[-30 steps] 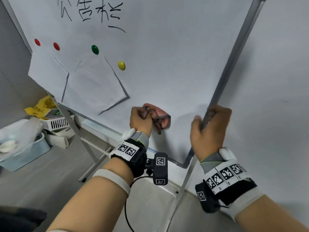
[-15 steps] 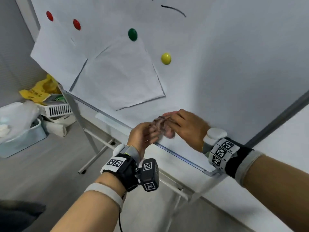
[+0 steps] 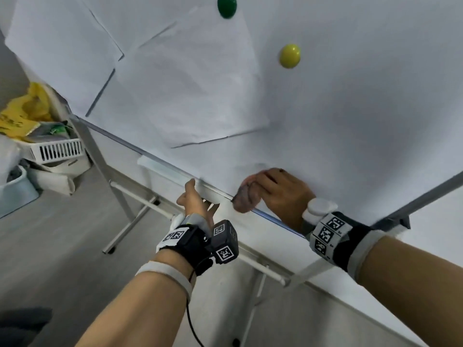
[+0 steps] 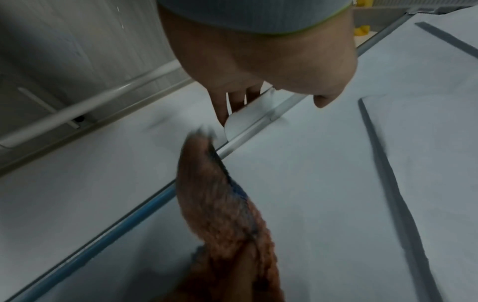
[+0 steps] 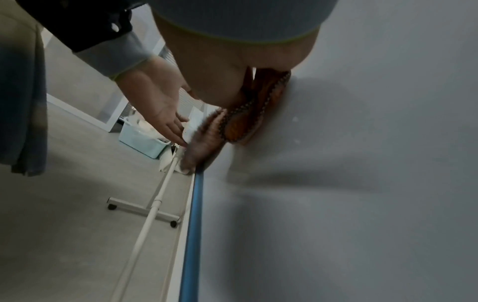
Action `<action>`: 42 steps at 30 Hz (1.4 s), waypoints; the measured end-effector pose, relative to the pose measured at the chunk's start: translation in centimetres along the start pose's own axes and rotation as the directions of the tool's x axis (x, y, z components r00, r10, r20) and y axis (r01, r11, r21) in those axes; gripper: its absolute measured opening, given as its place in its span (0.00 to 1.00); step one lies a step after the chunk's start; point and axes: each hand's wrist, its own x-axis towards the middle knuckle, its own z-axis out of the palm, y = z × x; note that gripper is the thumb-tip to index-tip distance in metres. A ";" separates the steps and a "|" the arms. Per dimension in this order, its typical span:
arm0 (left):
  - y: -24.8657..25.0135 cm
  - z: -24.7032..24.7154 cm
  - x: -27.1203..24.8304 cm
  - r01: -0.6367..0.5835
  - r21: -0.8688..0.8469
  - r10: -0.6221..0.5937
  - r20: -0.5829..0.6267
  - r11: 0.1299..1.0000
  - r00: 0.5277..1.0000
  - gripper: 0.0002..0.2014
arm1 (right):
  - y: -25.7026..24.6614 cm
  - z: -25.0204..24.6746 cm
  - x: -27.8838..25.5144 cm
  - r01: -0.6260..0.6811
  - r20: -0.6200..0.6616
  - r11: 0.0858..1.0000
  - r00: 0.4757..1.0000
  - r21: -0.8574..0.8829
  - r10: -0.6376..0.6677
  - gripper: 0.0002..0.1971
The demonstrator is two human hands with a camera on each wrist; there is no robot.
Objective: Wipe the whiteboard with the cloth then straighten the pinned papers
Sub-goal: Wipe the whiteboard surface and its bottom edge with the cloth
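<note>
The whiteboard (image 3: pixel 363 108) fills the upper head view. Two white papers hang crooked on it: one (image 3: pixel 200 91) under a green magnet (image 3: pixel 226 6), another (image 3: pixel 57 46) to its left. A yellow magnet (image 3: pixel 290 56) sits on bare board. My right hand (image 3: pixel 265 179) grips the reddish-brown cloth (image 3: pixel 246 196) and holds it against the board just above its bottom rail (image 3: pixel 265 215). The right wrist view shows that cloth (image 5: pixel 245 114) bunched under the palm. My left hand (image 3: pixel 200 196) is open with straight fingers beside the pen tray (image 3: pixel 160 167), left of the cloth (image 4: pixel 225 204), holding nothing.
The board's white stand has legs (image 3: pixel 130 221) and a castered foot (image 5: pixel 145 210) on the grey floor. At left stand a white slatted basket (image 3: pixel 57 149), a yellow bag (image 3: pixel 27 108) and a pale blue tub (image 3: pixel 15 194). A grey wall (image 3: pixel 438 246) lies right of the board.
The cloth passed from my left hand to my right, which let go of the board's side frame. My left hand opened and dropped toward the tray. The view moved closer and lower.
</note>
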 end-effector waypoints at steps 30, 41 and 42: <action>-5.8 0.1 -2.3 0.132 0.423 -0.220 0.166 0.897 0.961 0.23 | -8.3 7.3 -4.3 -0.516 0.362 0.842 0.823 0.158 0.437 0.21; -4.6 -0.3 2.5 0.112 0.410 -0.203 0.185 0.905 0.961 0.07 | -10.1 8.5 -2.8 -0.544 0.191 0.793 0.839 0.274 0.509 0.16; -4.5 -0.2 2.1 0.123 0.421 -0.214 0.175 0.899 0.961 0.08 | -10.3 8.5 -2.4 -0.562 0.202 0.780 0.827 0.276 0.524 0.18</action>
